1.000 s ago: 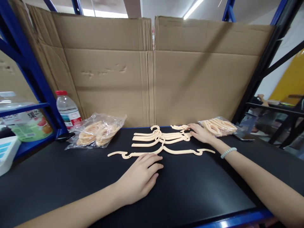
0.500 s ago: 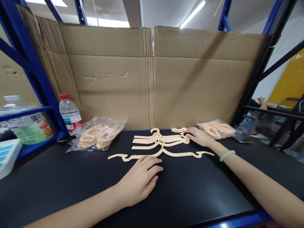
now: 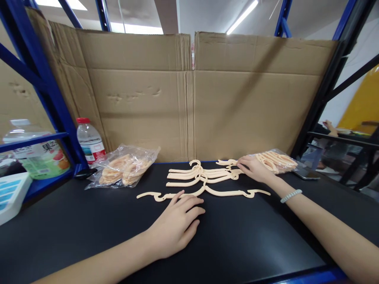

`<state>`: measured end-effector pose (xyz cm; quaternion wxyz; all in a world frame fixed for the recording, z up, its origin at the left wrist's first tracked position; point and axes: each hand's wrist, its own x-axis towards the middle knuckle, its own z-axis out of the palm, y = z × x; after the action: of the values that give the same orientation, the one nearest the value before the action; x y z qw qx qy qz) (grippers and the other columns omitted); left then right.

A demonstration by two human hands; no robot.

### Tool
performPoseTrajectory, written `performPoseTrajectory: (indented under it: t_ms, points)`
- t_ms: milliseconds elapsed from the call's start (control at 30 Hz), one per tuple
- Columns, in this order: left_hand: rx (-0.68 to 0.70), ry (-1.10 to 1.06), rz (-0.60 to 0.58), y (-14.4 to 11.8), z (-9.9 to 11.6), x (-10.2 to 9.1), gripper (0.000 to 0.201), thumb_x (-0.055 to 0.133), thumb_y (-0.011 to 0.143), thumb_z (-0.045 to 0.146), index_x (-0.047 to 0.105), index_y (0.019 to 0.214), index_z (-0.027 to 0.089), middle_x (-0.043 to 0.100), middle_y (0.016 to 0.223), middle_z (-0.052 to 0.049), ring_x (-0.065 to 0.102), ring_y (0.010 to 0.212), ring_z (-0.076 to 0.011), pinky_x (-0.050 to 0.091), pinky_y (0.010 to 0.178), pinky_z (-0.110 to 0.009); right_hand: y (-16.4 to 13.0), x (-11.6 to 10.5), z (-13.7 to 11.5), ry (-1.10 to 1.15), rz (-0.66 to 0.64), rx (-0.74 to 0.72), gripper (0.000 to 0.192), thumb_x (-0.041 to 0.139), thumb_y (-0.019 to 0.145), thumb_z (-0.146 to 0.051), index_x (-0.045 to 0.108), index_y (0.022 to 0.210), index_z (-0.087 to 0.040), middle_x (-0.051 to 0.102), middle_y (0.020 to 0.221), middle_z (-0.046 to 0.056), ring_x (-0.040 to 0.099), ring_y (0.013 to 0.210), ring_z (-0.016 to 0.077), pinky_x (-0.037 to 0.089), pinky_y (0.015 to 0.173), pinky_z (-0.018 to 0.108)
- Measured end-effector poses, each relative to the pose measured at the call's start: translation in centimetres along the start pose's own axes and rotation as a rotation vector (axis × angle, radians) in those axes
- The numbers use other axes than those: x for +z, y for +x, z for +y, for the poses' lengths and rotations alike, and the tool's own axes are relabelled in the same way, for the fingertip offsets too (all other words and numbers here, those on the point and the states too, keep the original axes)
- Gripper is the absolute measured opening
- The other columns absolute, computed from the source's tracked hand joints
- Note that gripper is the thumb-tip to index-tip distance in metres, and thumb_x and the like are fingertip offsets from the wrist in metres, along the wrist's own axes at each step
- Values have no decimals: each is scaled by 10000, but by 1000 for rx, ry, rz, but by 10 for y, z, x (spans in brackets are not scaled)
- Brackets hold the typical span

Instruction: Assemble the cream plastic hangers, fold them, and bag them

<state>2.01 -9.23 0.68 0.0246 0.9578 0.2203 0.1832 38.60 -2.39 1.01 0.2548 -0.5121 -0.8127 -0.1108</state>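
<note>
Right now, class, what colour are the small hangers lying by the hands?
Pale peach-cream; the hangers show best in the head view.

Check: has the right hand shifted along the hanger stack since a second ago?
No. The right hand rests at the same end of the hanger stack, beside the right-hand bag.

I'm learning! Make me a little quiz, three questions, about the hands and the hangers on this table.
1. True or false: the left hand lies flat by the nearest cream plastic hanger.
2. What does the right hand touch: (a) the stack of cream hangers, (b) the red-capped water bottle?
3. What band sits on the right wrist?

Key: 1 true; 2 a; 3 a pale beaded bracelet.
</note>
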Motion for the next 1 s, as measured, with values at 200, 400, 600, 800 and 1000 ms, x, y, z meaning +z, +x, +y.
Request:
performPoseTrajectory:
  t_ms: [200, 400, 600, 800, 1000]
  points:
    - [-4, 7, 8, 0, -1, 1, 312, 459, 870, 131, 595, 1132, 231, 595, 1253, -77, 501, 1211, -252, 282, 1092, -558, 2, -4, -7, 19, 104, 25, 329, 386, 919, -340, 618, 730, -202, 614, 765, 87, 560, 754, 221, 463, 739, 375]
    - [-13, 3, -11, 1, 0, 0, 316, 457, 871, 131, 593, 1137, 235, 594, 1255, -70, 499, 1216, -255, 277, 1087, -575, 2, 0, -13, 62, 272, 137, 266, 502, 847, -386, 525, 636, -226, 574, 690, 52, 534, 675, 204, 435, 675, 351]
    - [-4, -3, 19, 0, 1, -1, 292, 466, 870, 142, 601, 1113, 235, 605, 1243, -71, 511, 1205, -244, 289, 1093, -534, 4, 3, -20, 196, 453, 278, 232, 537, 801, -382, 504, 631, -227, 607, 657, 32, 565, 645, 190, 472, 651, 344]
    - [-26, -97, 89, 2, 0, 2, 395, 481, 842, 119, 505, 1219, 235, 619, 1206, -67, 553, 1144, -218, 337, 1076, -485, 8, -5, -65, 724, 633, 466, 323, 692, 701, -426, 428, 699, -241, 615, 718, 25, 617, 669, 187, 532, 665, 361]
    - [-206, -290, 298, 6, -6, 10, 641, 571, 833, 189, 257, 1389, 253, 638, 1056, -39, 615, 897, -169, 504, 849, -348, 5, 4, -140, 1543, 200, 608, 355, 811, 631, -360, 506, 745, -216, 607, 660, -35, 617, 631, 131, 537, 720, 335]
